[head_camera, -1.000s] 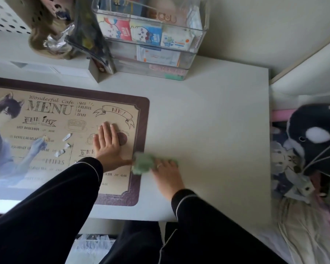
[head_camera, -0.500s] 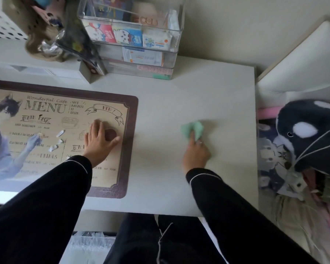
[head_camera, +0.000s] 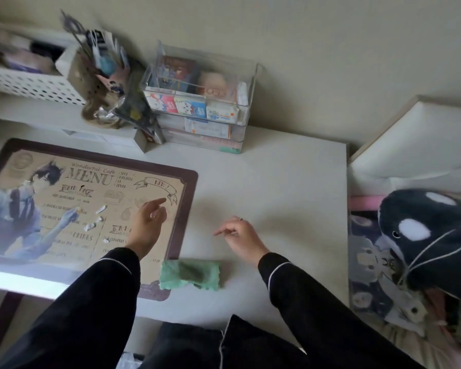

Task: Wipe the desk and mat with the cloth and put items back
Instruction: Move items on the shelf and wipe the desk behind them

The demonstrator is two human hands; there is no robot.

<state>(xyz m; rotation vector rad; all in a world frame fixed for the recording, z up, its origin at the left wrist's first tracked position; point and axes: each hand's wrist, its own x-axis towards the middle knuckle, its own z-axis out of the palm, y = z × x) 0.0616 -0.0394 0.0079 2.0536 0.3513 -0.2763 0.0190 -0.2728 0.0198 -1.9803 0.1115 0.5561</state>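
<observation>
Head view of the white table (head_camera: pixel 277 182) with both hands lifted clear of it. The green cloth (head_camera: pixel 189 274) lies crumpled near the front edge, its left end overlapping the brown border of the printed menu mat (head_camera: pixel 91 198) and the rest on bare table. Neither hand touches it. The left hand (head_camera: pixel 147 225) hovers over the right part of the mat, fingers loosely spread and the index finger extended, holding nothing. The right hand (head_camera: pixel 240 235) hovers above the bare table, fingers loosely curled and the index finger pointing left, likewise empty.

Several small pale scraps (head_camera: pixel 95 222) lie scattered on the mat to the left of the left hand; what they are cannot be told. They appear to be the main hazard: a wiping stroke toward the front edge would likely sweep them to the floor rather than collect them, and a sleeve dragged across could scatter them further.

A second risk lies at the rear, where stacked clear boxes (head_camera: pixel 200 102) stand beside a leaning clutter of dark packets (head_camera: pixel 136 110) against a white perforated basket (head_camera: pixel 30 83). A broad stroke that reaches the rear of the table could nudge this pile and tip loose pieces onto the wiped surface.

The cloth sits close to the front edge, so a careless forearm could push it off. The mat itself may slide under a stroke if it is not held down.
</observation>
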